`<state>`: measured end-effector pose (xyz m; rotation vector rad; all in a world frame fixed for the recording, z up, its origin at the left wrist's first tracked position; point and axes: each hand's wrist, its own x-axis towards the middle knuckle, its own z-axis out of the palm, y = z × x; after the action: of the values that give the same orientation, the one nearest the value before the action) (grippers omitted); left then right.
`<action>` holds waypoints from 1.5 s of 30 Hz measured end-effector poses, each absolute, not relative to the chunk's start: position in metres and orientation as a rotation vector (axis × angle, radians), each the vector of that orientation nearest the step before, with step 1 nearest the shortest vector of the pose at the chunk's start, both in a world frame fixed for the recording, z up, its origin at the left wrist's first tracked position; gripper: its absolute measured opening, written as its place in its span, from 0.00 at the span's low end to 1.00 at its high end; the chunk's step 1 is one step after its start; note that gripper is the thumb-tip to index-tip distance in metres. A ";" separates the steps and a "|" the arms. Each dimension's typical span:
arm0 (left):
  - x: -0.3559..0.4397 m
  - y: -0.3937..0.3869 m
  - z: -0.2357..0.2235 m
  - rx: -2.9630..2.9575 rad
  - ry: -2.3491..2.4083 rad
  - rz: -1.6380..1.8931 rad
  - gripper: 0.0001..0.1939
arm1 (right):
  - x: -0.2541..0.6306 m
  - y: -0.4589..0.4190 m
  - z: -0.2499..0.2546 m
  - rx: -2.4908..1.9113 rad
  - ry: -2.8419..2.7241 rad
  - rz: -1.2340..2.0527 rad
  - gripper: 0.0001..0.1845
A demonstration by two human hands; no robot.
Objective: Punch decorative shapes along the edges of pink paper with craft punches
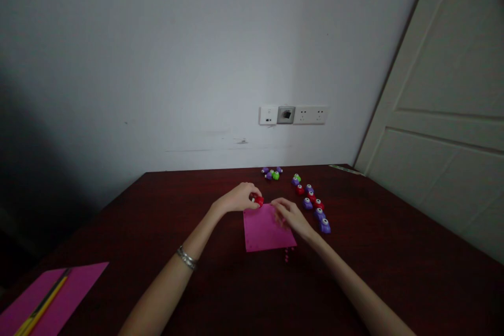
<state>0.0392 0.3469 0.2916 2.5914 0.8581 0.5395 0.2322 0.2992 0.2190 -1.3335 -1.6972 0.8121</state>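
My left hand (239, 198) is closed round a small red craft punch (259, 201) at the far left corner of a pink sheet of paper (265, 233). The punch touches or overlaps the sheet's far edge. On the right side of that same sheet is my right hand (290, 216), its fingers bent together over the far right edge. Those fingertips are slightly blurred, and the paper beneath them is partly hidden. Tiny pink paper cut-outs (286, 255) lie just off the near right corner.
A slanting row of purple and red punches (311, 197) stands right of the paper. Several purple and green punches (271, 174) cluster near the wall. At the near left, yellow and dark pencils (49, 299) rest on another pink sheet (84, 283). Wall sockets (311, 114) sit above the table.
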 end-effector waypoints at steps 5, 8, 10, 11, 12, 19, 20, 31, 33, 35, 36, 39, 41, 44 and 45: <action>0.048 0.339 0.292 2.724 0.808 0.425 0.09 | 0.228 0.286 0.215 -1.248 -1.475 1.258 0.21; 0.054 0.336 0.289 2.787 0.777 0.313 0.09 | 0.224 0.284 0.217 -1.243 -1.502 1.307 0.24; 0.058 0.334 0.286 2.821 0.752 0.260 0.07 | 0.222 0.282 0.220 -1.268 -1.512 1.307 0.25; 0.059 0.333 0.285 2.836 0.741 0.243 0.05 | 0.221 0.281 0.221 -1.287 -1.509 1.306 0.26; 0.060 0.332 0.284 2.849 0.731 0.233 0.04 | 0.220 0.280 0.222 -1.310 -1.503 1.310 0.26; 0.063 0.325 0.288 2.849 0.659 0.197 0.05 | 0.221 0.276 0.224 -1.323 -1.481 1.402 0.24; 0.063 0.324 0.289 2.836 0.648 0.190 0.05 | 0.222 0.276 0.224 -1.323 -1.470 1.412 0.25; 0.067 0.318 0.292 2.799 0.545 0.177 0.06 | 0.220 0.274 0.224 -1.309 -1.384 1.503 0.27; 0.062 0.320 0.296 2.771 0.547 0.235 0.15 | 0.222 0.274 0.226 -1.287 -1.350 1.530 0.26; 0.053 0.326 0.302 2.719 0.553 0.320 0.22 | 0.224 0.275 0.228 -1.271 -1.301 1.543 0.25; 0.047 0.330 0.304 2.680 0.571 0.364 0.22 | 0.225 0.276 0.229 -1.270 -1.277 1.540 0.24; 0.028 0.353 0.299 2.508 0.752 0.491 0.18 | 0.226 0.277 0.230 -1.262 -1.207 1.522 0.22; 0.016 0.371 0.286 2.409 0.919 0.541 0.16 | 0.227 0.274 0.227 -1.227 -1.174 1.532 0.21; 0.006 0.394 0.258 2.386 1.101 0.527 0.12 | 0.228 0.266 0.218 -1.156 -1.153 1.562 0.19; 0.005 0.399 0.249 2.390 1.132 0.501 0.12 | 0.229 0.263 0.214 -1.141 -1.149 1.574 0.19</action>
<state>0.0046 0.3993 0.2488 2.3899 1.1323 0.5015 0.2292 0.2634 0.2137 -1.1405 -1.1493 1.5737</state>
